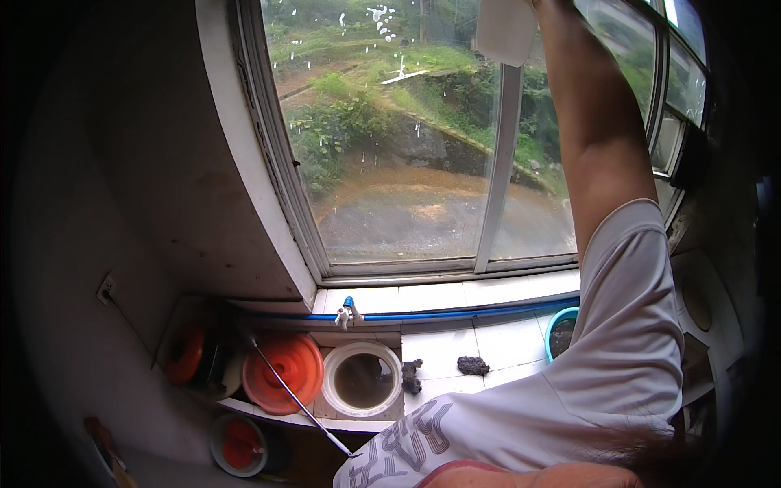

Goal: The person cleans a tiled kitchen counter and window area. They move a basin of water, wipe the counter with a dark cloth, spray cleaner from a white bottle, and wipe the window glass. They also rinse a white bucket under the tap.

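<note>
My right arm (pixel 601 122), in a short pale sleeve, reaches up in front of the window to the top edge. The hand is almost wholly cut off there, so its grip does not show. Close beside the wrist is a whitish plastic container (pixel 505 33), partly cut off, in front of the glass. White foamy splashes (pixel 381 18) mark the left window pane. My left hand is out of view. Below the window, a metal rod (pixel 299 402) slants from the dark left corner to near my shirt, across a red plastic basin (pixel 284 372).
The tiled counter (pixel 439 341) holds a white-rimmed basin (pixel 332 378) of murky water, dark scrubbing clumps (pixel 473 366) and a turquoise-rimmed container (pixel 549 335). A tap (pixel 343 316) and blue pipe (pixel 415 316) run along the sill. A bucket (pixel 213 442) with something red inside stands below left.
</note>
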A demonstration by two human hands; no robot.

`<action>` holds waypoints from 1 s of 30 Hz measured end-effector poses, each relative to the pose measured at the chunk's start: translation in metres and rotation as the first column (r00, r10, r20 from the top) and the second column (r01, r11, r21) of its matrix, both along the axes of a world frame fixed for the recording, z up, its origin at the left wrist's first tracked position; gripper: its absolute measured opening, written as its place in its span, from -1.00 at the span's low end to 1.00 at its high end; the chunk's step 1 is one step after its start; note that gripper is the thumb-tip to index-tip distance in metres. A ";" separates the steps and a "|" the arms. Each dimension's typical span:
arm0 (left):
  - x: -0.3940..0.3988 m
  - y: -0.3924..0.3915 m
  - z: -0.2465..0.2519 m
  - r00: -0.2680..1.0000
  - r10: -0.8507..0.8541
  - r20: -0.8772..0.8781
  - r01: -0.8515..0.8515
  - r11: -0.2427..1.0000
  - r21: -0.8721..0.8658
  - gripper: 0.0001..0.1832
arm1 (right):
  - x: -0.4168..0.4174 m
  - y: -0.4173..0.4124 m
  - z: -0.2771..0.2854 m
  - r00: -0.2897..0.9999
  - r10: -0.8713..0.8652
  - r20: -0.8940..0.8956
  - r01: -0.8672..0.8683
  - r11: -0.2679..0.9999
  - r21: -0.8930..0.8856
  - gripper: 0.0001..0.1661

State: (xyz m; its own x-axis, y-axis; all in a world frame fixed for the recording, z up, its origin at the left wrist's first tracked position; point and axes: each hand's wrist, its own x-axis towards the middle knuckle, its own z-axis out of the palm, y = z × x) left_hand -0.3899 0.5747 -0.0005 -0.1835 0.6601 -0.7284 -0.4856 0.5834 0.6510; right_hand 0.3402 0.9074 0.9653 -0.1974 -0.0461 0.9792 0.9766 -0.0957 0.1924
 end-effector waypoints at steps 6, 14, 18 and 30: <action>-0.003 -0.003 0.002 0.999 -0.032 -0.026 0.031 0.999 -0.012 -0.75 | 0.001 -0.016 -0.033 0.992 0.096 -0.077 -0.104 0.989 -0.108 -0.90; -0.012 -0.012 0.003 0.996 -0.064 -0.056 0.062 0.998 -0.033 -0.73 | -0.001 -0.028 -0.078 0.951 0.232 -0.204 -0.275 0.937 -0.217 -0.91; -0.018 -0.018 0.005 0.994 -0.080 -0.071 0.077 0.996 -0.045 -0.73 | 0.000 -0.035 -0.100 0.900 0.320 -0.297 -0.396 0.885 -0.246 -0.90; -0.049 -0.055 -0.003 0.982 -0.124 -0.146 0.113 0.991 -0.077 -0.71 | -0.019 -0.044 -0.151 0.542 0.635 -0.550 -0.830 0.508 -0.231 -0.83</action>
State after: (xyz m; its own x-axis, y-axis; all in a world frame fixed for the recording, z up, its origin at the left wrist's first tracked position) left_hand -0.4394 0.5199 -0.0030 -0.2176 0.6339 -0.7422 -0.3100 0.6761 0.6684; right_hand 0.3215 0.8635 0.8139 0.0613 0.4206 0.9052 0.6346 0.6835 -0.3606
